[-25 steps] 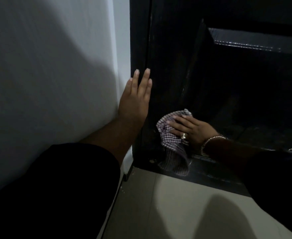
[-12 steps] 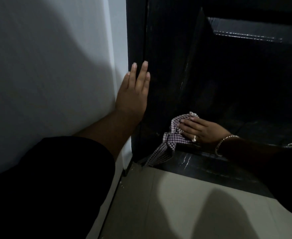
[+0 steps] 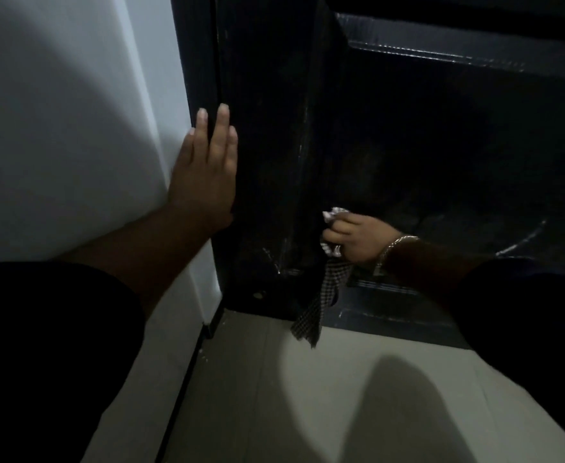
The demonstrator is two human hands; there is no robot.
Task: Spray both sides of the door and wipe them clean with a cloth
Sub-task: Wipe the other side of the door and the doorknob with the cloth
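The dark panelled door (image 3: 424, 135) fills the upper right, its lower part glossy with faint streaks. My right hand (image 3: 354, 238) grips a bunched checked cloth (image 3: 321, 295) against the door's lower panel near its left stile, and the cloth's loose end hangs down to the floor line. My left hand (image 3: 204, 172) rests flat with straight fingers on the dark door frame (image 3: 201, 61), at the edge of the wall. No spray bottle is in view.
A white wall (image 3: 67, 111) runs along the left with a dark skirting strip at its foot. Pale floor tiles (image 3: 274, 396) spread below the door, with my shadow across them. The scene is dim.
My right hand has moved right and bunched the cloth tighter, so its tail now hangs down to the floor. My left hand stays flat on the frame.
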